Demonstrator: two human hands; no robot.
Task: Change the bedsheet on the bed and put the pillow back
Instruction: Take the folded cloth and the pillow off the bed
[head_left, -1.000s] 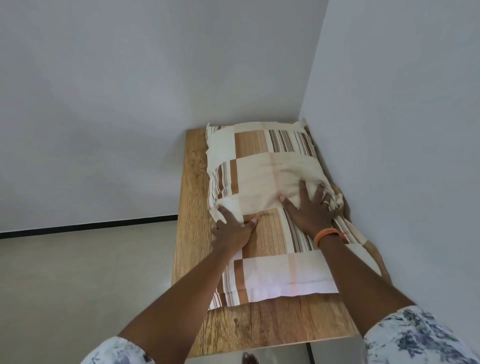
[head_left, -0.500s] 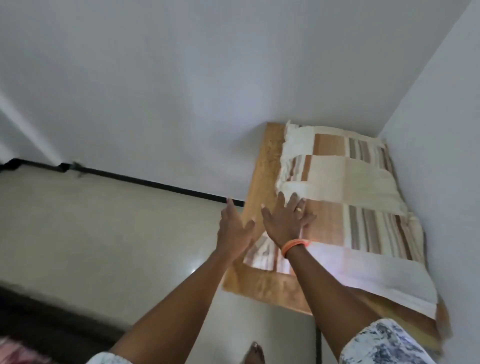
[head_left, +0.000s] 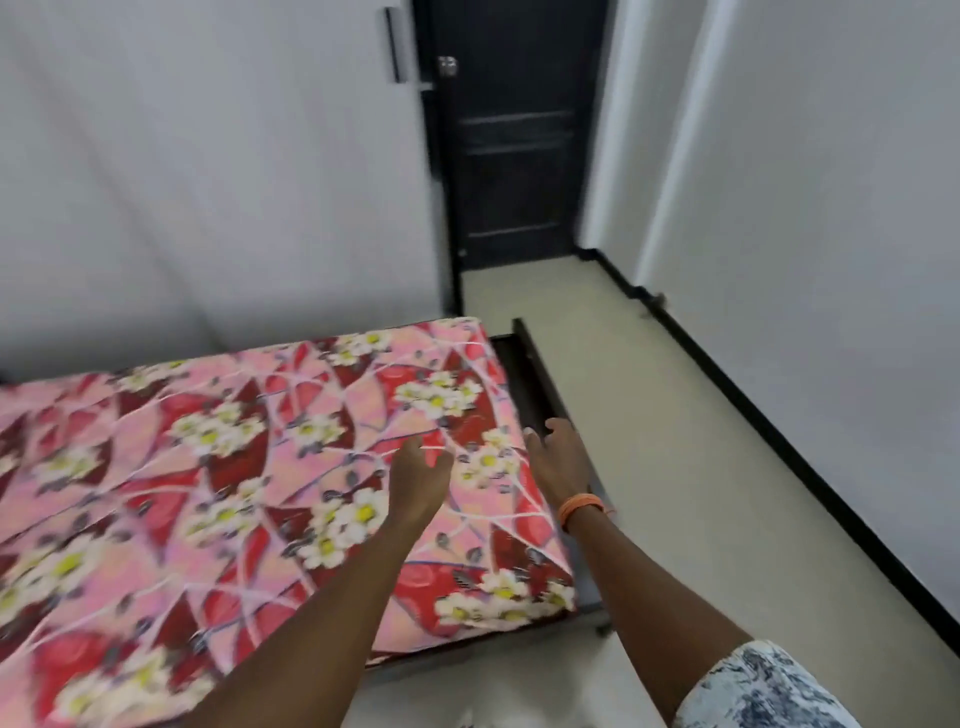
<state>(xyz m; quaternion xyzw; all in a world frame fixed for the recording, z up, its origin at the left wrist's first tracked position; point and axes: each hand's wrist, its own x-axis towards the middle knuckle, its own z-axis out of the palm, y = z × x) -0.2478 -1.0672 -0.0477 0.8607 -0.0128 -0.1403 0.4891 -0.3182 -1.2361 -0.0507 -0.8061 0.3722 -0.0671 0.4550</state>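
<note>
The bed's mattress (head_left: 218, 478) fills the left and centre, covered in a red and pink fabric printed with white and yellow flowers. Its dark frame (head_left: 540, 384) shows along the right side. My left hand (head_left: 418, 475) hovers over the mattress near its right edge, fingers loosely apart, holding nothing. My right hand (head_left: 558, 460), with an orange band at the wrist, hangs just past that edge over the frame, also holding nothing. The pillow and the striped sheet are out of view. The picture is blurred by motion.
A dark door (head_left: 511, 135) stands shut at the far end of a pale tiled floor strip (head_left: 649, 467) on the bed's right. White walls with a black skirting (head_left: 779, 441) line both sides.
My view has swung from the wooden shelf with the striped bedding to the bed. Both hands have left the striped fabric and now hover over the mattress edge.
</note>
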